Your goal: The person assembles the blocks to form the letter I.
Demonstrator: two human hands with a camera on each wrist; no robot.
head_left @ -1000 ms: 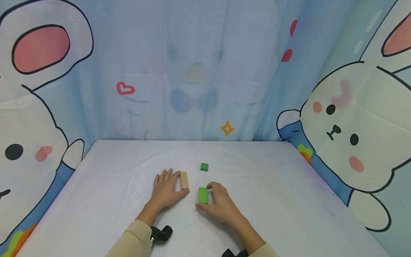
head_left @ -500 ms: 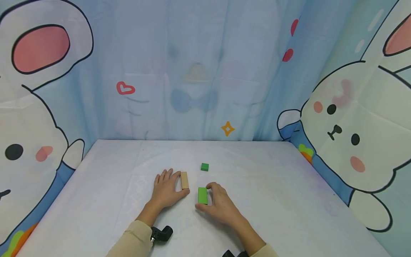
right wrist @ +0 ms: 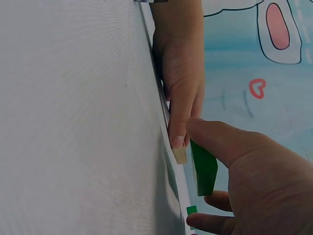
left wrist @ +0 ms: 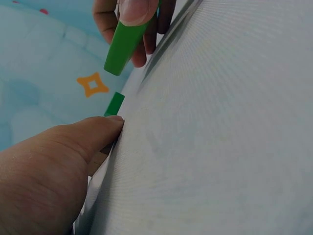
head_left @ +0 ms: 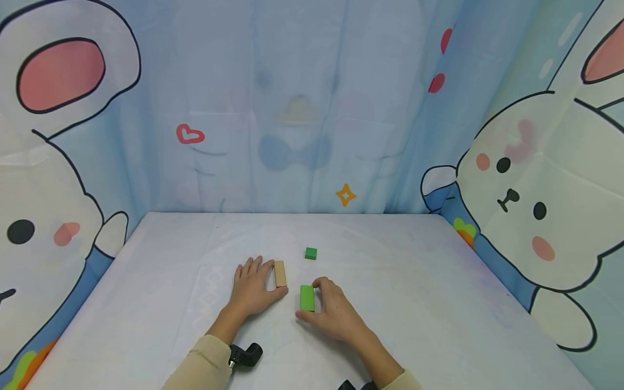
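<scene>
My right hand (head_left: 336,311) pinches a bright green rectangular block (head_left: 307,298) lengthwise, thumb at its near end and index finger at its far end. In the right wrist view this green block (right wrist: 204,169) hangs close over the tabletop. To the left, my left hand (head_left: 255,287) lies palm down beside a plain wooden block (head_left: 280,274), with the thumb at the near end and the index fingertip at the far left corner. Its thumb (left wrist: 98,132) hides most of that block in the left wrist view. A small green block (head_left: 311,253) sits beyond both hands.
A white cloth covers the table (head_left: 414,281). Behind it hangs a light blue curtain (head_left: 219,81) printed with cartoon rabbits. Black wrist devices show at both sleeves, the left device (head_left: 246,355) more fully.
The green block in my right hand has shifted very slightly toward me and to the left. My left hand, the wooden block and the small green block stay in place.
</scene>
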